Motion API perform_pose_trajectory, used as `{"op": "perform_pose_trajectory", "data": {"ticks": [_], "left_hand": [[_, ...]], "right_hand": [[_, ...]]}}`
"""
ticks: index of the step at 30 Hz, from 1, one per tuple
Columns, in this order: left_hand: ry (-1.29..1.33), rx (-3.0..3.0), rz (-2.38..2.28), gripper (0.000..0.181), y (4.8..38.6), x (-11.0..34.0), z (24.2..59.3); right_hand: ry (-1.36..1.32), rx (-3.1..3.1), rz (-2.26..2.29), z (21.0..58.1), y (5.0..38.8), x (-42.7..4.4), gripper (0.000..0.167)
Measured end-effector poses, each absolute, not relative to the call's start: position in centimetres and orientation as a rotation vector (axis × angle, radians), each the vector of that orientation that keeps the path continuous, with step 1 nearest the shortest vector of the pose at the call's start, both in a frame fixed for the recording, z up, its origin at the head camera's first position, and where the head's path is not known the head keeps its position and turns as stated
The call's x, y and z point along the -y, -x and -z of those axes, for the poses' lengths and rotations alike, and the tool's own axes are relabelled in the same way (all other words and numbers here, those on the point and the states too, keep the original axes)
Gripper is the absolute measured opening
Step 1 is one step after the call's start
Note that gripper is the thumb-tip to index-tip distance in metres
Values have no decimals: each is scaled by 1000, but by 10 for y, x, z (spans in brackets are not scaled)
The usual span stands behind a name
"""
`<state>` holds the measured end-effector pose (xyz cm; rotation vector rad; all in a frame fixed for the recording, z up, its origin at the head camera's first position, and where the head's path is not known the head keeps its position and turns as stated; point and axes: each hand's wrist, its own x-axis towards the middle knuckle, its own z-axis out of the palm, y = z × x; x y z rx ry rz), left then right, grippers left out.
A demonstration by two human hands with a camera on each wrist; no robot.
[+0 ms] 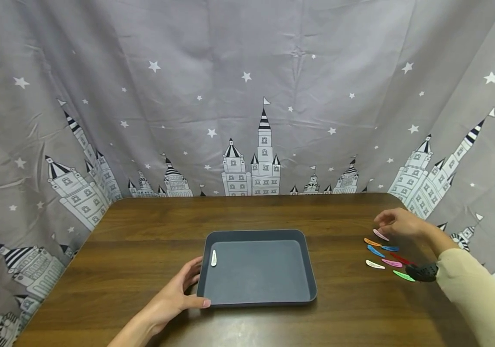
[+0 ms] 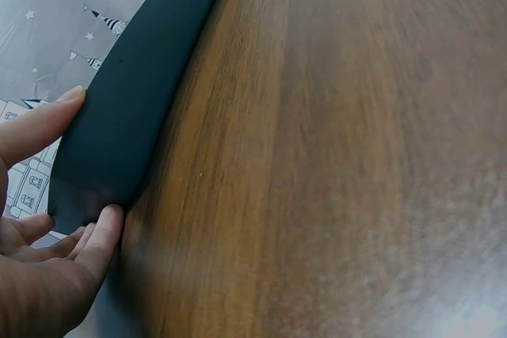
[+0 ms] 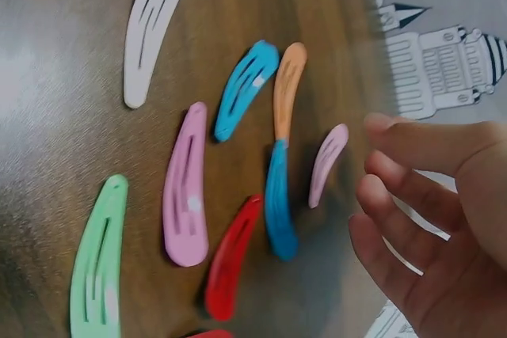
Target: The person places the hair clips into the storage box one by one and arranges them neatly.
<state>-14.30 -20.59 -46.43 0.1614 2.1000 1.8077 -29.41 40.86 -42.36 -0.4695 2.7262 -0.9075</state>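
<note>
A grey rectangular tray [image 1: 258, 274] lies on the wooden table, with one white snap hair clip [image 1: 214, 258] inside near its left wall. At the tray's near left corner my left hand [image 1: 171, 295] grips it, thumb on the near side and fingers along the left side. Over at the right, my right hand [image 1: 403, 224] hovers beside a pale pink hair clip [image 3: 328, 165], fingers loosely bent, holding nothing. Around it lie an orange clip [image 3: 289, 89], two blue clips, a larger pink clip [image 3: 184, 187], a red clip [image 3: 234, 263], a green clip [image 3: 100, 267] and a white clip [image 3: 154, 33].
The wooden table [image 1: 156, 226] stretches out on both sides of the tray. Behind it hangs a grey curtain [image 1: 178, 96] printed with castles and stars. The orange clip's end touches a blue clip [image 3: 279, 203]. A black device [image 1: 422, 273] sits at the right wrist.
</note>
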Motion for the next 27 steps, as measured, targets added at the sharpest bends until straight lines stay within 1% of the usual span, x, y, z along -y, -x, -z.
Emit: {"op": "perform_pose_trajectory", "data": {"ticks": [9, 16, 18, 23, 27], "left_hand": [[-144, -2094, -1812, 101, 143, 206, 464], [-138, -2095, -1807, 101, 143, 207, 464], [-136, -2095, -1808, 101, 144, 207, 464], [-138, -2101, -1811, 101, 143, 207, 464], [-144, -2099, -1816, 101, 143, 206, 465]], "right_hand": [[471, -2797, 825, 444, 293, -412, 25], [465, -2845, 814, 451, 295, -408, 9], [448, -2850, 819, 451, 295, -406, 9], [454, -2873, 785, 453, 295, -405, 15], [475, -2882, 760, 456, 295, -405, 14]]}}
